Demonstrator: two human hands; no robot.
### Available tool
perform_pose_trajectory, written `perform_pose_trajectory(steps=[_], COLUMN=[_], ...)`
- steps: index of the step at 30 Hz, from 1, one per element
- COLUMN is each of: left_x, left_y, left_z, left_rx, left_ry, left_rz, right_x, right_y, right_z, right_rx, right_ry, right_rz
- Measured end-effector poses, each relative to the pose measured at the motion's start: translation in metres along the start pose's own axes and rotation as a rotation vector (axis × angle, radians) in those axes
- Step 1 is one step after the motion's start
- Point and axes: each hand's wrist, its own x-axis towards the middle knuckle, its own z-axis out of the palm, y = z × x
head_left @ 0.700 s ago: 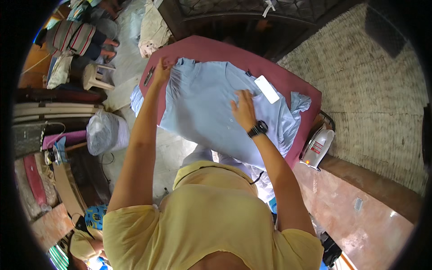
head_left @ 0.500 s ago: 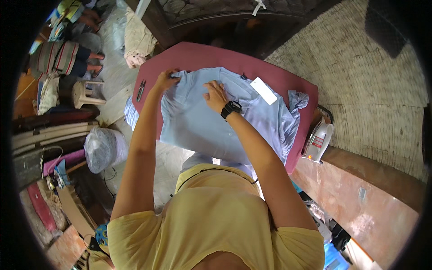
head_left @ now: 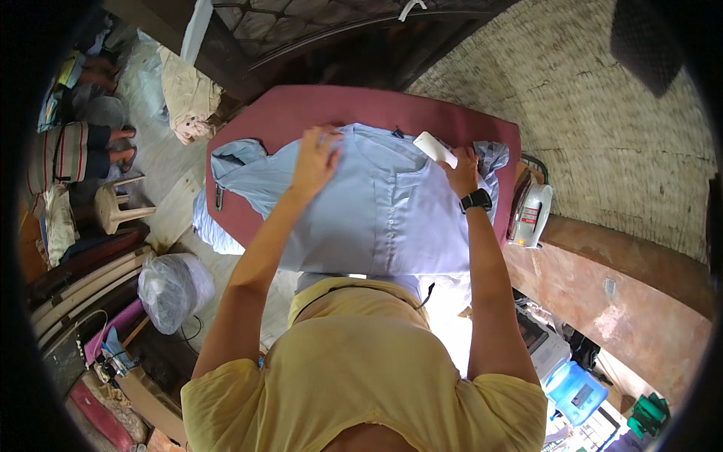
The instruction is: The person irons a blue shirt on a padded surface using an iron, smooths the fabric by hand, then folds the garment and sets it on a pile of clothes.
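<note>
A light blue buttoned shirt lies spread over a maroon padded table, its neckline toward the far side. My left hand rests over the shirt's upper left part, fingers apart and slightly blurred, holding nothing. At the upper right of the shirt, my right hand, with a black watch on its wrist, has its fingers around the near end of a flat white rectangular thing. That end is hidden by the fingers. Small thread snips lie at the table's left edge, beside the sleeve.
A white iron stands at the table's right edge. On the left are a clear plastic bag, a beige stool and another person's legs. A blue water jug sits low at the right.
The shirt's left sleeve has spread outward across the table, and the button front now shows. My right hand has moved right to the white thing; my left has moved inward off the shirt's left edge.
</note>
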Motion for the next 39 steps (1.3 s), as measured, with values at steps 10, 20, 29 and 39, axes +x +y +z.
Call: perform_pose_trajectory(steps=[10,20,29,39], left_x=[0.003,0.046,0.077,0.052], left_y=[0.060,0.100,0.144,0.127], left_z=[0.071,0.160,0.192,0.219], left_rx=[-0.132,-0.300,-0.178,-0.213], left_ry=[-0.168,-0.247,-0.288,0.025], left_rz=[0.078,0.117,-0.286,-0.188], right_x=[0.099,-0.003,-0.031,-0.041], right_y=[-0.056,0.134,0.069,0.065], right_z=[-0.047,-0.030,-0.054,-0.040], right_rx=[0.933,-0.042,-0.174,-0.394], right_ry=[-0.302,0.024,0.121,0.193], right_rz=[0.359,0.323,0.045,0.091])
